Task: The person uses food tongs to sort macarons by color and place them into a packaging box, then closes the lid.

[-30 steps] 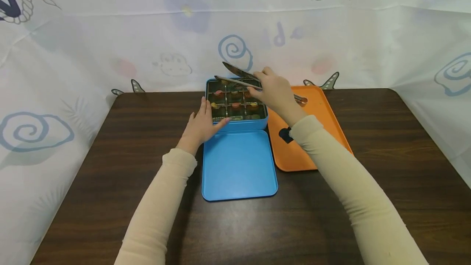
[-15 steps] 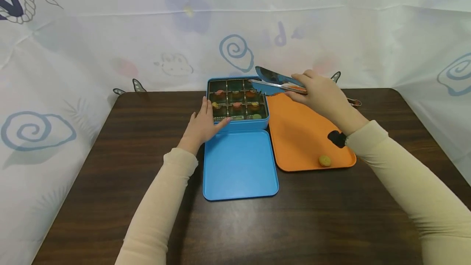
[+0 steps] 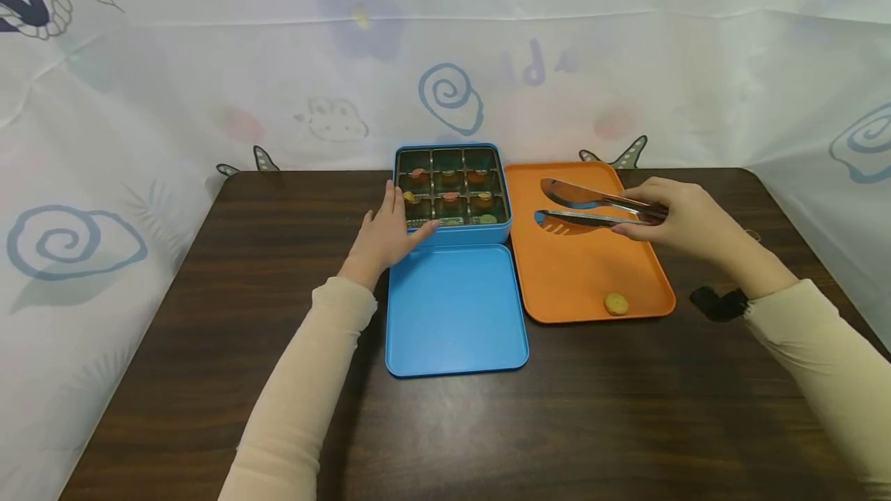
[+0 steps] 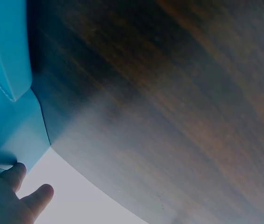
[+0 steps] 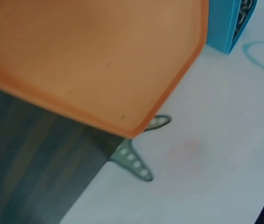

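In the head view my right hand [image 3: 685, 223] grips metal tongs [image 3: 605, 207] over the orange tray [image 3: 578, 277]. The tongs' arms are spread, with nothing between their tips. A round yellow-brown cookie [image 3: 616, 304] lies near the tray's front edge. My left hand [image 3: 379, 242] rests against the front left corner of the blue tin [image 3: 459, 236], its fingers straight and thumb spread along the front. Inside the tin a clear divider [image 3: 448, 193] forms several compartments; small round cookies of pink, orange, yellow and green sit in some. The back row shows no cookies.
The tin's blue lid [image 3: 455, 315] lies flat in front of it, hinge side to the tin. The tray stands close along the tin's right side. A dark wooden table [image 3: 292, 253] carries everything, and a printed white cloth [image 3: 278, 83] hangs behind it.
My right hand, with the tongs, has moved right from over the tin to over the tray, uncovering the cookie there. My left hand has stayed at the tin.
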`<action>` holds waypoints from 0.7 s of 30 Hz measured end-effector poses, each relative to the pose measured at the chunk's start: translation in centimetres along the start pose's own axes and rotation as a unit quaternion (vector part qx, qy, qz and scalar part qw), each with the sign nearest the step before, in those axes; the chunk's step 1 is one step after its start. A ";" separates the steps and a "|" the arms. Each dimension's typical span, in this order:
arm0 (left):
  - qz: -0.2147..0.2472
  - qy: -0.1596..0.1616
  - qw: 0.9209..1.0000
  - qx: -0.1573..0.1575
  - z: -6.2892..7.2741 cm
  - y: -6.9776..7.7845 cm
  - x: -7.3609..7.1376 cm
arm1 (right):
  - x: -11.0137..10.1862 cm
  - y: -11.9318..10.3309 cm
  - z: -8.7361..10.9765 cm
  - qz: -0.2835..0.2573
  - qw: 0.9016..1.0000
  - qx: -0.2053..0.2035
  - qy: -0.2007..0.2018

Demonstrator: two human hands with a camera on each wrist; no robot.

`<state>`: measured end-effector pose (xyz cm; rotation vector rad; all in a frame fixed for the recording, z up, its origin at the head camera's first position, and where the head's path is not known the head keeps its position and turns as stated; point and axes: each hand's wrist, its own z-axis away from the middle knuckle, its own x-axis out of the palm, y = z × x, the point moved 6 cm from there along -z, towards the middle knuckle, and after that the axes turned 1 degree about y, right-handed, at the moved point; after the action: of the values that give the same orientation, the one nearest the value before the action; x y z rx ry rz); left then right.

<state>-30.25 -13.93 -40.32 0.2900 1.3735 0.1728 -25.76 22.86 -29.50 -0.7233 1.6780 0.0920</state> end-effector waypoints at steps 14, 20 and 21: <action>0.003 0.004 1.000 0.002 0.1 0.1 -0.1 | 1.4 4.4 6.4 0.008 0.999 -0.023 -0.020; 0.007 0.008 1.000 0.002 0.1 0.0 0.0 | 2.1 5.6 8.3 0.004 0.999 -0.007 -0.034; 0.009 0.008 1.000 0.002 0.1 0.0 0.0 | 2.1 5.7 8.5 0.004 0.999 -0.007 -0.034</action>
<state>-30.18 -13.91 -40.28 0.3045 1.3868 0.1879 -21.45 30.29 -35.45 -0.7171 1.6167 0.1325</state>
